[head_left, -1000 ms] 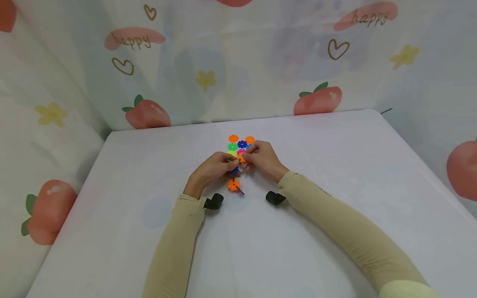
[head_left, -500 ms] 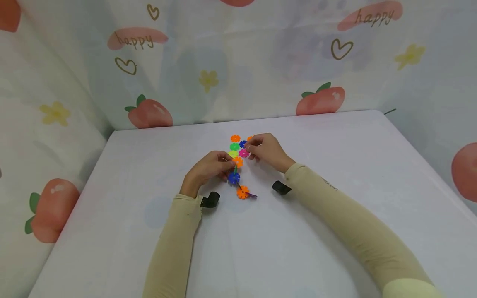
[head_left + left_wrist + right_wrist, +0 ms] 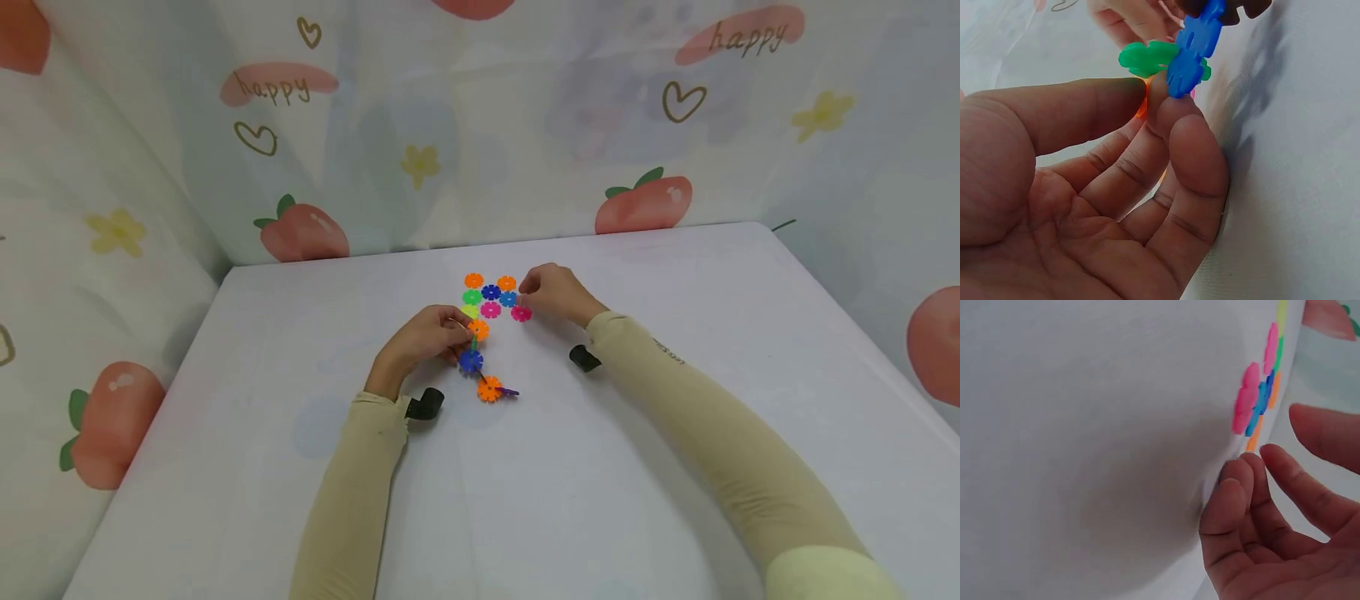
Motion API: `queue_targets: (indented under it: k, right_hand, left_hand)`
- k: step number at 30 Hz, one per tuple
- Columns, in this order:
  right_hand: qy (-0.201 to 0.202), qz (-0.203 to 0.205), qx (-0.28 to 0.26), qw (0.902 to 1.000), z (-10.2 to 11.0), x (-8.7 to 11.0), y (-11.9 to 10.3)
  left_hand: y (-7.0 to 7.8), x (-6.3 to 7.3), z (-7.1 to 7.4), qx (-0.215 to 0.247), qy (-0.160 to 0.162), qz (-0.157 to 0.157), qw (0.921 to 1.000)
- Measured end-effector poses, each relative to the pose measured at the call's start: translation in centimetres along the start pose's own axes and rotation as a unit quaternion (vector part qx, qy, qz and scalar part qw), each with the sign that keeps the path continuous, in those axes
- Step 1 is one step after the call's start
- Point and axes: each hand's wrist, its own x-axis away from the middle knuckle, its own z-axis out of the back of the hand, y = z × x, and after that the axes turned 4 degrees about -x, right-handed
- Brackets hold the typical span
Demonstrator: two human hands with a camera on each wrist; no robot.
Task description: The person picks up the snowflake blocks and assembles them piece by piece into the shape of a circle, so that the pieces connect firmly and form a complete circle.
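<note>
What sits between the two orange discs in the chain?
From the orange disc in the left hand: a green disc, blue disc, then brown disc, in line in the head view.

a booth-like setting, judging by the white-covered table and fruit-printed fabric walls around it

A pale printed curtain hangs behind the white surface and along its left and right sides. Red fruits with green leaves, yellow flowers and brown heart outlines decorate it, along with pink patches lettered "happy" across the back.
</note>
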Motion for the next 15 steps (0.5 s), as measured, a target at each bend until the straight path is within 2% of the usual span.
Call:
queue_targets:
  k: [2, 7, 15]
  right_hand:
    - [-0.015, 0.001, 0.025, 0.9996, -0.16, -0.14, 0.31]
    - [-0.04, 0.032, 0.067, 0.9964, -0.72, -0.18, 0.58]
    - [-0.02, 0.039, 0.036, 0.9984, -0.95, 0.59, 0.37]
  left_hand:
    - [0.03, 0.03, -0.09, -0.001, 0.003, 0.002, 1.0]
    - [-0.07, 0.14, -0.4, -0.003, 0.017, 0.004, 0.9998]
    - [-0.15, 0.31, -0.43, -0.005, 0.017, 0.003, 0.9998]
